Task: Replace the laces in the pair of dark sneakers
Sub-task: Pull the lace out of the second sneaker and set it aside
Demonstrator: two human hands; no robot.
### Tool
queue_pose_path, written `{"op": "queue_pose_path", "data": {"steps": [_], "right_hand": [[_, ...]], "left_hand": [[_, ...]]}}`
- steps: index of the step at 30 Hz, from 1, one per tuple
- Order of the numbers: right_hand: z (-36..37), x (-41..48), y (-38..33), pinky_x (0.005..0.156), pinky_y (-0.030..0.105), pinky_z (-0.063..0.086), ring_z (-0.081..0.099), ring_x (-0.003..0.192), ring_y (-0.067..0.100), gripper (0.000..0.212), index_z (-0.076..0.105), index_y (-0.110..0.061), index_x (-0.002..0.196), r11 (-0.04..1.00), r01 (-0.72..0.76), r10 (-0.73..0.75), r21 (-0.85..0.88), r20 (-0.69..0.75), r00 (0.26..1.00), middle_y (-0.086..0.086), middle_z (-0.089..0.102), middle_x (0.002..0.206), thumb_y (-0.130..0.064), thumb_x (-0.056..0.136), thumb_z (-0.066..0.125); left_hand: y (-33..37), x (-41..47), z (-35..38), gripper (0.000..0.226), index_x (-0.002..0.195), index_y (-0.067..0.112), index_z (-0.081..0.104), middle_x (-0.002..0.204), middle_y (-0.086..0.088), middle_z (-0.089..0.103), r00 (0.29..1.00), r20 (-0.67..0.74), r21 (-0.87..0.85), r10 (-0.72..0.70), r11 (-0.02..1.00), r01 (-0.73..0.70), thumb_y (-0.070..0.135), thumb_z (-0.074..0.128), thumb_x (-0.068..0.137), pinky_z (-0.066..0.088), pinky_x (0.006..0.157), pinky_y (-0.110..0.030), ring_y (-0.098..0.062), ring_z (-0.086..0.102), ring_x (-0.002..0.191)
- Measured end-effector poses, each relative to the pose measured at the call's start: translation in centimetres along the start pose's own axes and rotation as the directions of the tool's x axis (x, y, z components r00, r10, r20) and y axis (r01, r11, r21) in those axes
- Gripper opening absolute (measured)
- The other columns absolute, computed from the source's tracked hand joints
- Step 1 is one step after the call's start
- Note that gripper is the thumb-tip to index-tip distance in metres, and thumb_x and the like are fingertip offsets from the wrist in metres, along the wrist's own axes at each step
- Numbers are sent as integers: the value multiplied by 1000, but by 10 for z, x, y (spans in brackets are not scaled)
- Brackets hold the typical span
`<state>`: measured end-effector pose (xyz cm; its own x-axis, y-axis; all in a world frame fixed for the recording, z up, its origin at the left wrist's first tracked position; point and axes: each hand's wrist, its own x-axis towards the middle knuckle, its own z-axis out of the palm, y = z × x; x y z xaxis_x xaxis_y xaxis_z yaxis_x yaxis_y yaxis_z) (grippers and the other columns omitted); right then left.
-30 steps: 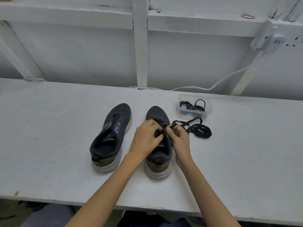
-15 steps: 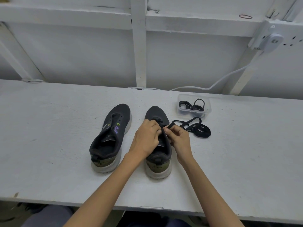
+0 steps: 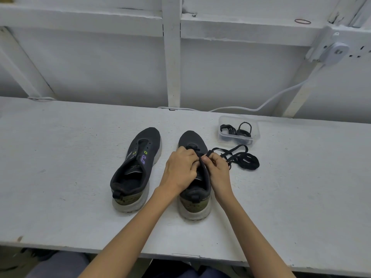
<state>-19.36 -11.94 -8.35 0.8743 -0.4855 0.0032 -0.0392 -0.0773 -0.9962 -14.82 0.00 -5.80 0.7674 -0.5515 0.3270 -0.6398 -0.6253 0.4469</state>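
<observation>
left hand (image 3: 180, 169) grips sneaker (image 3: 192, 139), right hand (image 3: 218, 173) pinches lace (image 3: 248, 163) (eyelets hidden); tub (image 3: 256, 131) behind

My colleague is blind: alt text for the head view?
The right hand pinches a black lace at a dark sneaker the left hand grips, on a bench; the other sneaker sits unlaced beside it, a box of laces behind.

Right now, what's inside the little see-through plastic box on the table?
Inside the clear rectangular plastic box lie coiled black laces. They overlap, so their number and the box floor under them are hidden.
</observation>
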Motion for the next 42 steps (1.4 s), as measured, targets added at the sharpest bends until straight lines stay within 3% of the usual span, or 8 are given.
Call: {"op": "queue_pose_path", "data": {"steps": [4, 9, 15, 21, 30, 34, 38, 42], "right_hand": [[0, 2, 0, 59, 24, 35, 39, 64, 10, 30, 45, -14, 68, 998, -12, 11, -68, -13, 1000, 0, 45, 64, -14, 96, 57], [1, 2, -7, 62, 28, 34, 39, 64, 11, 33, 41, -17, 68, 989, -22, 19, -146, -21, 1000, -2, 44, 64, -15, 99, 53], [2, 1, -7, 66, 33, 35, 38, 65, 12, 31, 40, -15, 71, 985, -21, 19, -171, -17, 1000, -2, 42, 65, -17, 100, 51], [3, 0, -8, 69, 34, 37, 42, 63, 9, 31, 44, -16, 71, 987, -17, 13, -162, -25, 1000, -5, 46, 65, -22, 101, 50], [3, -2, -9, 68, 29, 38, 42, 62, 4, 33, 47, -12, 71, 992, -4, -3, -129, -58, 998, -6, 47, 66, -25, 101, 51], [0, -5, -11, 62, 20, 39, 44, 61, 3, 30, 54, -10, 72, 1000, -22, 22, -8, -25, 999, -5, 50, 64, -26, 97, 59], [-11, -11, -4, 64, 23, 47, 55, 75, 17, 12, 72, -12, 91, 964, -138, 119, 229, 96, 988, 7, 65, 82, -20, 93, 64], [-16, -10, -4, 55, 20, 40, 44, 61, 13, 9, 73, -9, 89, 939, -182, 155, 291, 112, 981, 6, 59, 75, -12, 91, 65]], "left_hand": [[1, 1, 0, 22, 85, 10, 68, 87, 1, 64, 999, 33, 9, -10, 1000, 9, 18, 50, 94, 38, 73, -33, -20, 49, 87], [5, -4, -4, 12, 92, 18, 72, 90, 7, 70, 995, -9, -115, -103, 988, 101, 22, 63, 85, 45, 75, -30, -15, 53, 90], [10, -2, -8, 11, 91, 19, 72, 84, -1, 67, 993, -12, -74, -121, 990, 119, 21, 63, 86, 48, 74, -37, -20, 58, 88], [13, 0, -10, 10, 84, 23, 76, 74, -6, 62, 989, -99, 88, -108, 989, 116, 25, 66, 85, 33, 67, -26, -24, 59, 72], [12, -2, -11, 16, 98, 28, 73, 88, -2, 63, 990, -4, -8, -138, 990, 138, 32, 62, 87, 41, 71, -27, -18, 58, 89], [11, 1, -12, 16, 93, 24, 75, 84, -6, 61, 992, -20, 76, -124, 989, 125, 29, 62, 87, 33, 71, -26, -24, 58, 82], [10, -1, -11, 18, 93, 23, 73, 82, -3, 59, 992, -20, 75, -122, 990, 123, 31, 57, 91, 37, 85, -29, -21, 54, 85], [8, 1, -9, 22, 94, 26, 71, 83, 1, 60, 995, 12, 91, -101, 991, 99, 34, 51, 94, 30, 95, -29, -17, 53, 88]]}}
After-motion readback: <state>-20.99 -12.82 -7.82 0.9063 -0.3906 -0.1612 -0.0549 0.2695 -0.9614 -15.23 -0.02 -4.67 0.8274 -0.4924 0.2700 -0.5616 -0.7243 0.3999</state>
